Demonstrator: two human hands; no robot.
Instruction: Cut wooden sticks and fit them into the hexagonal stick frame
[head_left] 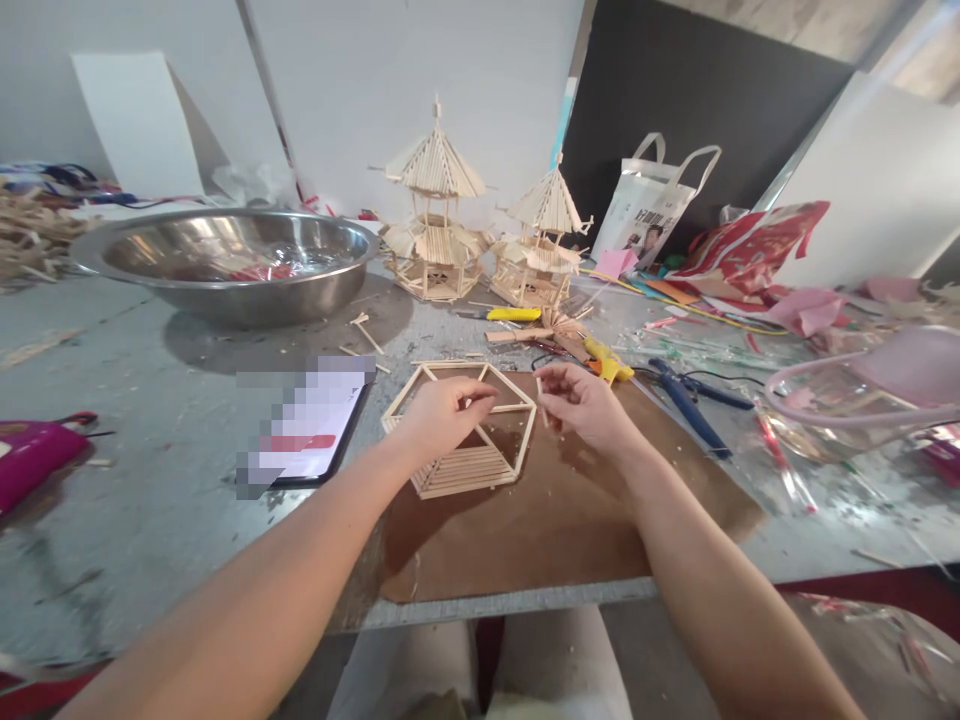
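A hexagonal frame of thin wooden sticks [469,470] lies on a brown sheet [517,550]; spokes run to its middle, and the section nearest me is filled with parallel sticks. My left hand [446,415] is over the frame's left half, thumb and fingertips drawn together in a pinch. Whatever those fingers hold, if anything, is too small to tell. Just beyond the frame's right corner is my right hand [581,405], its fingers pinched on a short, pale wooden stick [539,390]. My left hand hides part of the spokes and the frame's left side.
Two stick pagodas [435,245] stand at the back. A steel basin [225,290] and a phone [311,425] are on the left. Behind my right hand lie a yellow glue gun [609,362], a yellow cutter [514,314] and blue-handled pliers [690,405]. A pink plastic basket [862,385] sits farther right.
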